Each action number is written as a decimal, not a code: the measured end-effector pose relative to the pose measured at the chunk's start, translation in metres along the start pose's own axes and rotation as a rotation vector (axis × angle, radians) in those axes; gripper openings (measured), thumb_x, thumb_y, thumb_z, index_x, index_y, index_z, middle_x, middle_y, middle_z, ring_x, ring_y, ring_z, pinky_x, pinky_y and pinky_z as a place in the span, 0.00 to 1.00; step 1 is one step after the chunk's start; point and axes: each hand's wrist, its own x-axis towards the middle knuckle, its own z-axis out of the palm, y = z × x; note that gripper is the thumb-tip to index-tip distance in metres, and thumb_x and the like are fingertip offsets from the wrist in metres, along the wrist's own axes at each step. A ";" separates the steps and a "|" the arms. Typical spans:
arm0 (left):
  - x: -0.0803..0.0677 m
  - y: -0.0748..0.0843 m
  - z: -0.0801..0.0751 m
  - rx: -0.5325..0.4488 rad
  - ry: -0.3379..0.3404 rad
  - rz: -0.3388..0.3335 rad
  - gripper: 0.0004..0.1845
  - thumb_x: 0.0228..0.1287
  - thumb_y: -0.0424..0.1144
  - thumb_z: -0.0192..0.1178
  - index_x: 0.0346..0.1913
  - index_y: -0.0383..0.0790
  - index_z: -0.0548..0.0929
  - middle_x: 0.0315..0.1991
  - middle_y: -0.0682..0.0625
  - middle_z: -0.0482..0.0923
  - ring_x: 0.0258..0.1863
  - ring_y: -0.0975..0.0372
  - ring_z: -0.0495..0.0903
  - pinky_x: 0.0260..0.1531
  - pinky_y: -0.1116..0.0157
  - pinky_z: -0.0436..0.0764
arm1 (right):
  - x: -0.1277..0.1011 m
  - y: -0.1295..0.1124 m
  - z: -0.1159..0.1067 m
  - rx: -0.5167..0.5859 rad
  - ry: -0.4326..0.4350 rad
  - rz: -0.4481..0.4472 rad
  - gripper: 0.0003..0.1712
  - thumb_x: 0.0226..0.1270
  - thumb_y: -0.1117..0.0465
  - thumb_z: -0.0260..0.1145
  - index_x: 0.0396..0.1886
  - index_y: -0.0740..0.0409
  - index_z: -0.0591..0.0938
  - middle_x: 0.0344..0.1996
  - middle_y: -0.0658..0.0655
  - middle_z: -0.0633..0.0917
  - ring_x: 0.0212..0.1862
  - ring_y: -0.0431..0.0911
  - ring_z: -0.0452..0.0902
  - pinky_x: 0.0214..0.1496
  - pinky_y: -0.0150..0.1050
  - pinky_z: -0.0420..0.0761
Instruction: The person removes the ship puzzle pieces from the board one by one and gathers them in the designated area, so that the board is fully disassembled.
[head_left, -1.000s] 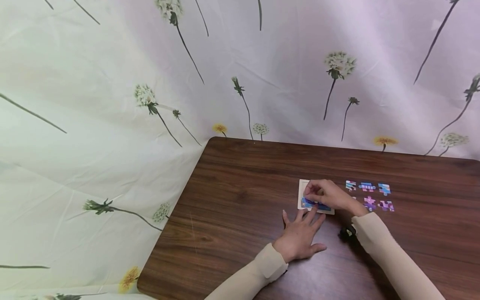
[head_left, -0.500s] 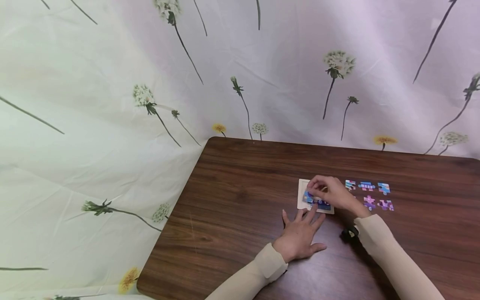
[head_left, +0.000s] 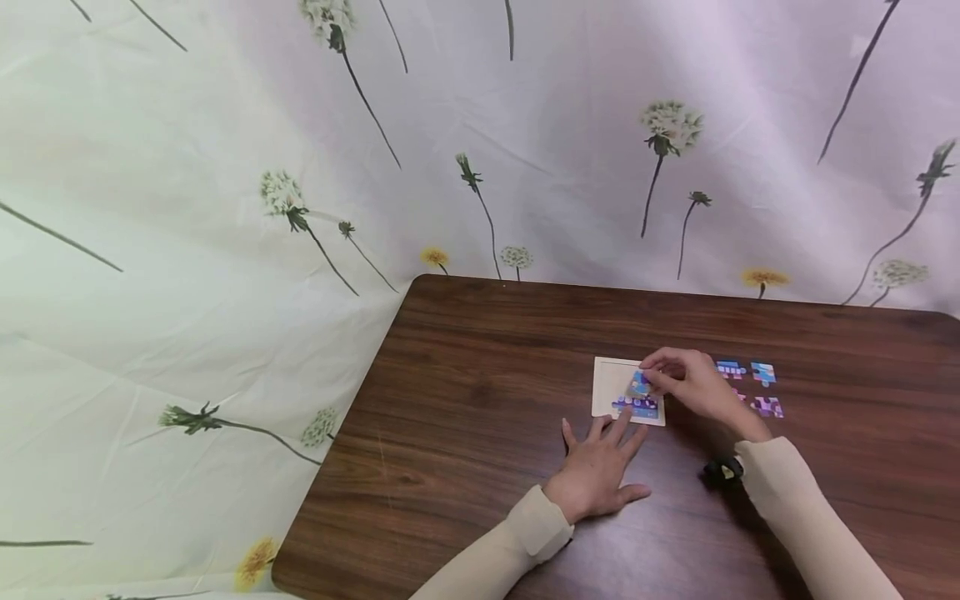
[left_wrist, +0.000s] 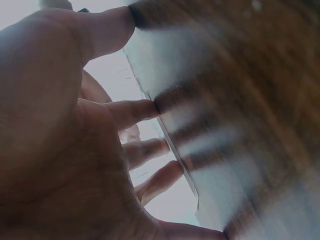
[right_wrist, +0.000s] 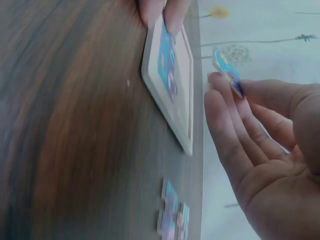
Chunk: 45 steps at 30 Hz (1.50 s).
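The right hand (head_left: 693,387) is pinching a blue puzzle piece (head_left: 641,383) between thumb and curled fingers (right_wrist: 227,107), holding it lifted just above the puzzle frame (head_left: 609,385); in the right wrist view the piece (right_wrist: 226,67) is hanging clear of the frame (right_wrist: 170,107), tilted on edge. The left hand (head_left: 596,471) is lying flat on the dark wood table (head_left: 487,400) at about 7 o'clock from the frame, its fingers (head_left: 621,427) spread straight and their tips pressing on the frame's near edge, gripping nothing. Fitted blue-and-purple pieces (head_left: 639,407) are sitting in the frame's near row, just beside those fingertips. Loose puzzle pieces (head_left: 750,387) are lying on the table at 3 o'clock from the frame, partly hidden behind the right hand. A floral curtain (head_left: 225,208) is hanging beyond the table at 12 o'clock and to the left.
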 end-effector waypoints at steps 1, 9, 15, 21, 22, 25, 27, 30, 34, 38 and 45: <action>0.000 0.000 0.000 -0.004 -0.002 0.000 0.44 0.69 0.72 0.54 0.83 0.66 0.55 0.86 0.59 0.46 0.81 0.58 0.59 0.66 0.29 0.68 | -0.002 0.001 -0.003 0.001 0.003 0.004 0.11 0.78 0.62 0.64 0.52 0.63 0.85 0.41 0.65 0.90 0.37 0.46 0.90 0.39 0.42 0.89; 0.001 -0.001 0.000 -0.016 -0.005 -0.005 0.44 0.69 0.72 0.54 0.83 0.66 0.55 0.87 0.58 0.45 0.81 0.59 0.58 0.67 0.29 0.68 | -0.018 0.011 -0.017 -0.113 0.060 -0.007 0.09 0.74 0.64 0.68 0.50 0.60 0.87 0.40 0.60 0.90 0.37 0.36 0.85 0.38 0.32 0.84; 0.001 -0.001 0.002 -0.009 0.006 0.003 0.44 0.69 0.72 0.55 0.83 0.65 0.56 0.86 0.58 0.47 0.80 0.58 0.60 0.66 0.28 0.68 | -0.031 0.016 -0.021 -0.154 0.078 0.009 0.09 0.71 0.67 0.70 0.49 0.60 0.86 0.40 0.60 0.90 0.35 0.34 0.83 0.36 0.32 0.84; 0.001 0.000 0.002 -0.011 0.002 0.004 0.44 0.69 0.72 0.55 0.83 0.65 0.56 0.86 0.58 0.46 0.80 0.58 0.59 0.66 0.28 0.68 | -0.044 0.019 -0.023 -0.172 0.052 0.028 0.09 0.69 0.66 0.72 0.47 0.61 0.86 0.35 0.57 0.90 0.32 0.36 0.84 0.33 0.33 0.84; 0.001 0.001 0.002 -0.011 0.003 0.003 0.44 0.69 0.72 0.55 0.83 0.65 0.56 0.86 0.58 0.46 0.80 0.58 0.59 0.66 0.28 0.68 | -0.046 0.020 -0.023 -0.171 0.050 0.024 0.09 0.69 0.66 0.72 0.46 0.61 0.86 0.34 0.57 0.89 0.31 0.37 0.84 0.32 0.34 0.84; 0.000 0.000 0.001 -0.011 -0.001 -0.001 0.44 0.69 0.72 0.55 0.83 0.65 0.55 0.86 0.58 0.46 0.80 0.59 0.59 0.67 0.29 0.67 | -0.051 0.022 -0.023 -0.176 0.047 0.006 0.07 0.68 0.67 0.73 0.44 0.61 0.86 0.32 0.55 0.89 0.30 0.36 0.83 0.30 0.33 0.83; 0.000 0.000 0.000 -0.010 -0.004 -0.002 0.44 0.69 0.72 0.55 0.83 0.66 0.55 0.86 0.58 0.45 0.81 0.59 0.59 0.67 0.29 0.67 | -0.053 0.023 -0.023 -0.189 0.052 -0.011 0.06 0.67 0.67 0.74 0.42 0.60 0.86 0.31 0.54 0.88 0.30 0.34 0.82 0.31 0.32 0.83; 0.000 -0.001 0.000 -0.011 -0.007 -0.004 0.44 0.69 0.72 0.55 0.83 0.66 0.55 0.86 0.59 0.45 0.81 0.59 0.58 0.67 0.29 0.67 | -0.056 0.025 -0.023 -0.226 0.060 -0.019 0.06 0.66 0.66 0.75 0.41 0.58 0.87 0.31 0.52 0.88 0.31 0.31 0.80 0.33 0.30 0.82; -0.001 -0.001 0.000 -0.019 -0.002 0.000 0.44 0.69 0.72 0.55 0.83 0.65 0.55 0.86 0.58 0.46 0.80 0.59 0.59 0.67 0.28 0.67 | -0.058 0.027 -0.023 -0.255 0.066 -0.009 0.06 0.66 0.65 0.75 0.41 0.56 0.88 0.30 0.50 0.87 0.32 0.31 0.80 0.35 0.30 0.82; 0.000 -0.001 -0.001 -0.029 -0.001 0.002 0.44 0.69 0.72 0.55 0.83 0.65 0.55 0.86 0.58 0.46 0.80 0.58 0.59 0.67 0.28 0.67 | -0.059 0.026 -0.023 -0.274 0.058 -0.002 0.06 0.65 0.64 0.76 0.41 0.55 0.88 0.29 0.49 0.86 0.32 0.31 0.79 0.35 0.30 0.81; -0.001 -0.001 -0.001 -0.031 -0.001 0.002 0.44 0.69 0.72 0.56 0.83 0.65 0.56 0.86 0.58 0.47 0.80 0.59 0.59 0.67 0.28 0.67 | -0.061 0.026 -0.022 -0.302 0.041 -0.004 0.07 0.65 0.64 0.76 0.42 0.57 0.89 0.29 0.48 0.86 0.31 0.30 0.78 0.34 0.30 0.80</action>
